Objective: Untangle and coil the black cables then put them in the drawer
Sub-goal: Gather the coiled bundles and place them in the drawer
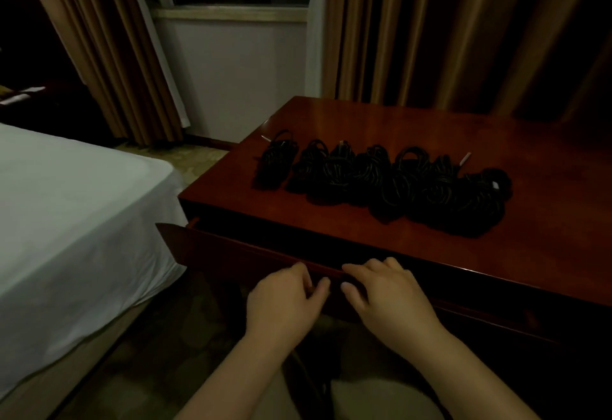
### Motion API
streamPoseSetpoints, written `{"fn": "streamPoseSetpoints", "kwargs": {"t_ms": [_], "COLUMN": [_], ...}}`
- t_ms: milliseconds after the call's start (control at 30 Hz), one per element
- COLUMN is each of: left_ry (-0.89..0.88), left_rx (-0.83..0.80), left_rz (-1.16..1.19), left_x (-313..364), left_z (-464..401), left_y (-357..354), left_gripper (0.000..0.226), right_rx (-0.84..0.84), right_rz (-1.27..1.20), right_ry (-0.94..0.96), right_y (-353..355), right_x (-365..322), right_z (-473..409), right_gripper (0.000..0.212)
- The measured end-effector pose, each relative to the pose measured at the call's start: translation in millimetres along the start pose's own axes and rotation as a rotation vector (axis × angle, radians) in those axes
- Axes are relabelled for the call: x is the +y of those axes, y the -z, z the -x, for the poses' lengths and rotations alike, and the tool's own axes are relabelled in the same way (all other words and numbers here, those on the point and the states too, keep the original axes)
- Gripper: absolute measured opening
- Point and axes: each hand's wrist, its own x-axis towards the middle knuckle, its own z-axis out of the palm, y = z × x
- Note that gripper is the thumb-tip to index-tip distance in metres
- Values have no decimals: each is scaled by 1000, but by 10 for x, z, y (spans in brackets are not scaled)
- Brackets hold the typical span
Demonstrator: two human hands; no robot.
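Several coiled black cables (pixel 381 184) lie in a row on the dark red wooden table (pixel 430 241), some with pale plug tips. Below the tabletop the drawer (pixel 231 254) stands partly pulled out, its inside dark. My left hand (pixel 284 300) grips the drawer's front edge with curled fingers and thumb. My right hand (pixel 387 293) is beside it, fingers hooked over the same front edge. Both hands are well in front of the cables and touch none of them.
A bed with a white sheet (pixel 66 221) stands close on the left. Tan curtains (pixel 414 29) hang behind the table, and a window with a white wall (pixel 231 55) is at the back. Patterned carpet covers the floor between bed and table.
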Motion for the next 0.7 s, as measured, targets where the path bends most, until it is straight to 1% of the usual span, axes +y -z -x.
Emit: {"fn": "streamPoseSetpoints", "kwargs": {"t_ms": [67,100,133,167,233,300,367,433,467,500,533,633,667,700], "left_ry": [-108,-166,-202,-210,-174,-184,-185,-132,-104,-87,-78,-23,19,67], "left_rx": [172,189,135,42,-159,-271,-403,-547,-573,-541,-454,-71,43,129], "left_rz": [18,8,-30,-70,-138,-130,-153,-148,-106,-44,18,166,209,257], "left_x": [-58,-94,-143,-197,-290,-360,-384,-393,-400,-399,-409,-397,-385,-366], "left_z": [12,-6,-36,-67,-97,-122,-179,-281,-360,-452,-565,-1000,-1166,-1350], "left_y": [176,238,282,315,392,469,559,661,713,765,812,901,905,897], "left_gripper": [19,19,22,25,26,22,30,32,28,23,19,11,13,19], "right_rx": [-80,-123,-166,-215,-300,-396,-525,-629,-670,-721,-785,-947,-953,-918], "right_rz": [-93,-136,-169,-187,-180,-177,-194,-176,-156,-141,-137,-112,-107,-126], "right_ry": [-21,-34,-42,-45,-20,39,112,217,277,328,361,430,439,436], "right_y": [65,97,118,134,142,113,96,118,148,200,258,392,420,437], "right_x": [-22,-28,-34,-40,-61,-80,-121,-171,-200,-235,-273,-336,-367,-395], "right_z": [-25,-44,-68,-90,-134,-166,-172,-171,-173,-182,-204,-343,-409,-490], "right_gripper": [38,36,33,30,22,19,21,19,19,20,22,31,33,31]}}
